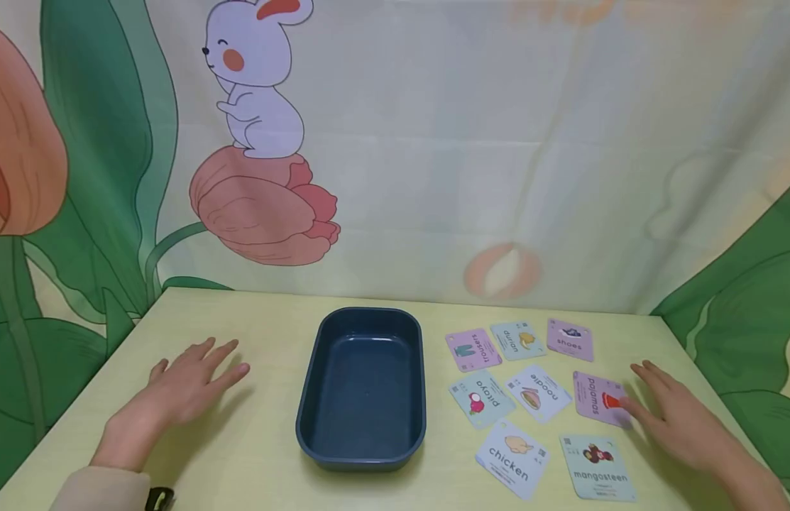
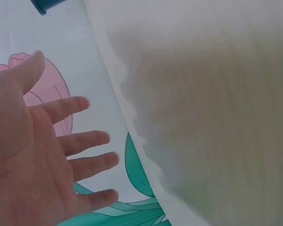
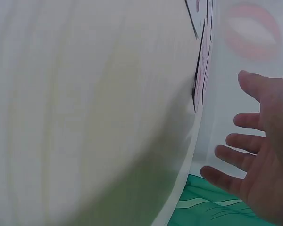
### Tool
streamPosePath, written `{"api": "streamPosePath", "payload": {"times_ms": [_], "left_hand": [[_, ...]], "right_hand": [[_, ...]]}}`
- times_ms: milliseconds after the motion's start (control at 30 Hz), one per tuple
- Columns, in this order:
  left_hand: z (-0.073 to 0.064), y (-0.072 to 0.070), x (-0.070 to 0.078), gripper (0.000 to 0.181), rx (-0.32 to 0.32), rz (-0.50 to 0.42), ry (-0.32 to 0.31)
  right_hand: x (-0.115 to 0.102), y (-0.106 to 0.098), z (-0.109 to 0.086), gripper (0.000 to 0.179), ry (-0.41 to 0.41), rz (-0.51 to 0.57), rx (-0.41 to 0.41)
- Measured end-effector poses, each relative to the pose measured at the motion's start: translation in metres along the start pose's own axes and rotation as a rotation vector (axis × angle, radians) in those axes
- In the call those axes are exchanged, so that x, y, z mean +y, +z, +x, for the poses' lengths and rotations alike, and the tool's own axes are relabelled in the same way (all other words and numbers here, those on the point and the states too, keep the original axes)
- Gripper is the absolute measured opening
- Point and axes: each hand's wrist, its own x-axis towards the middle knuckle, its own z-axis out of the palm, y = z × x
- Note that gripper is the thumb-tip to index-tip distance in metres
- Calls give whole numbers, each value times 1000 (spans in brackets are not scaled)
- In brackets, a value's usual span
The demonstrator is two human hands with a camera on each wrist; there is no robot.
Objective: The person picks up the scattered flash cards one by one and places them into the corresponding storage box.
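Note:
My left hand point(image 1: 184, 387) hovers over the left part of the table with its fingers spread, holding nothing. In the left wrist view that hand point(image 2: 42, 146) shows an empty palm. Over on the right, my right hand point(image 1: 676, 422) is beside the purple pajamas card point(image 1: 593, 397); its thumb overlaps the card's edge in the head view, and touching cannot be told. The right wrist view shows this hand point(image 3: 259, 146) with fingers apart and nothing in them. Closest below the pajamas card lies the mangosteen card point(image 1: 599, 465). A dark blue tray point(image 1: 367, 465) stands mid-table between the hands.
More picture cards lie right of the tray: trousers point(image 1: 476, 350), durian point(image 1: 516, 341), shoes point(image 1: 570, 341), pitaya point(image 1: 480, 397), noodle point(image 1: 539, 392) and chicken point(image 1: 513, 458). A printed curtain point(image 1: 401, 142) hangs behind the pale yellow table point(image 1: 241, 440).

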Motion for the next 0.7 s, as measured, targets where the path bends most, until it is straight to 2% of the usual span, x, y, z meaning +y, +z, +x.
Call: {"api": "streamPosePath", "payload": {"times_ms": [133, 433, 700], "left_hand": [[1, -2, 5, 75, 1, 3, 17], [2, -1, 16, 72, -69, -70, 40], [2, -2, 24, 67, -41, -193, 103]], "right_hand": [[0, -1, 4, 63, -2, -1, 18], [0, 0, 11, 50, 36, 47, 4], [-1, 3, 17, 49, 67, 82, -14]]}}
